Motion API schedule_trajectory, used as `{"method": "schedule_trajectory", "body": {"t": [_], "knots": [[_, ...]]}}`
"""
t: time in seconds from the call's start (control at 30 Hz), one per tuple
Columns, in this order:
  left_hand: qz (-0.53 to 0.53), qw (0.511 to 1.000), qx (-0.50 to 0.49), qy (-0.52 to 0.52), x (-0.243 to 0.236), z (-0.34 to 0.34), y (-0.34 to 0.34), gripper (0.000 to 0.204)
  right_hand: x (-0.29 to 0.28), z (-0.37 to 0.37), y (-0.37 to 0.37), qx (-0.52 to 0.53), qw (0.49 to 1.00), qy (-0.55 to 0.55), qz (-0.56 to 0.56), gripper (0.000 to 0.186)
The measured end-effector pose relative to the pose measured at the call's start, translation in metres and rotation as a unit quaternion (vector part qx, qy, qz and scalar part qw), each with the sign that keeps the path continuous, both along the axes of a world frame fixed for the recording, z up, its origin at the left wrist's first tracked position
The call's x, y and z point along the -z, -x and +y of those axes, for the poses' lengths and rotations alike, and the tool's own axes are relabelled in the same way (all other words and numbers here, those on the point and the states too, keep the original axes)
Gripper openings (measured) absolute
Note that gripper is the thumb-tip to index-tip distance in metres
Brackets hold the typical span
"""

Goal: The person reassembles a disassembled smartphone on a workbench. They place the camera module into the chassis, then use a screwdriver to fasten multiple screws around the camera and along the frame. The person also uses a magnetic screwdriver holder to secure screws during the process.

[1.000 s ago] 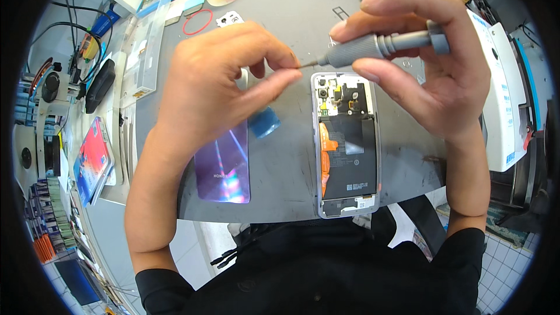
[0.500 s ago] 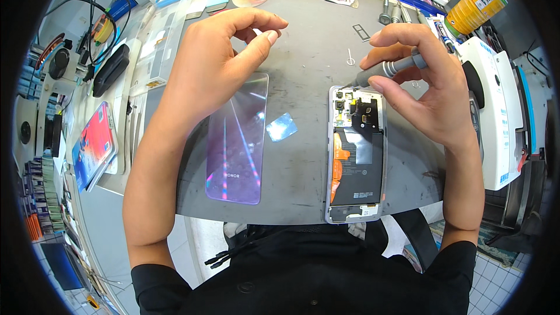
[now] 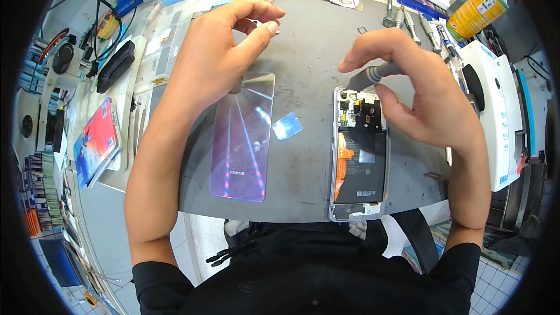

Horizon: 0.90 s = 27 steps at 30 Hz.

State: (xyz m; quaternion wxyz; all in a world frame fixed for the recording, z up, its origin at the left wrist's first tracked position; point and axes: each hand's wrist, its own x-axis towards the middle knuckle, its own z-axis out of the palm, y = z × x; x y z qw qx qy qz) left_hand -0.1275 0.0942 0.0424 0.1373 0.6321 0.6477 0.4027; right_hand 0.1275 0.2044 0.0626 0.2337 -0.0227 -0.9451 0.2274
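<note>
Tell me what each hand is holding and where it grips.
The right hand holds a grey metal screwdriver by its handle, tip at the opened phone. The left hand holds nothing visible.

Bare grey mat (image 3: pixel 306 157) runs between the purple back cover (image 3: pixel 242 137) and the opened phone (image 3: pixel 359 157) — only a small blue film piece (image 3: pixel 287 125) lies in that lane. Mat's far middle is open too. Left hand (image 3: pixel 224 52) hangs over the cover's top end; right hand (image 3: pixel 420 93) w/ screwdriver (image 3: pixel 373 74) blocks the phone's top. Far-right edge is crowded — row of screwdrivers (image 3: pixel 408 20), yellow can (image 3: pixel 475 11).
</note>
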Motion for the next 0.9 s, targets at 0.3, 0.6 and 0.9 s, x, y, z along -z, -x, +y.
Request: {"method": "schedule_trajectory", "body": {"t": [0.3,0.6,0.9], "knots": [[-0.025,0.996,-0.039,-0.070,0.012,0.007,0.031,0.024,-0.035,-0.008,0.015,0.171,0.948,-0.181,-0.196,0.038],[0.085,0.988,-0.124,-0.021,0.008,0.004,0.040,0.022,-0.023,-0.001,0.010,0.172,0.958,-0.125,-0.193,0.039],[0.217,0.968,-0.102,0.071,0.010,0.018,0.024,0.035,-0.009,-0.006,0.010,0.187,0.961,-0.183,-0.087,0.034]]}}
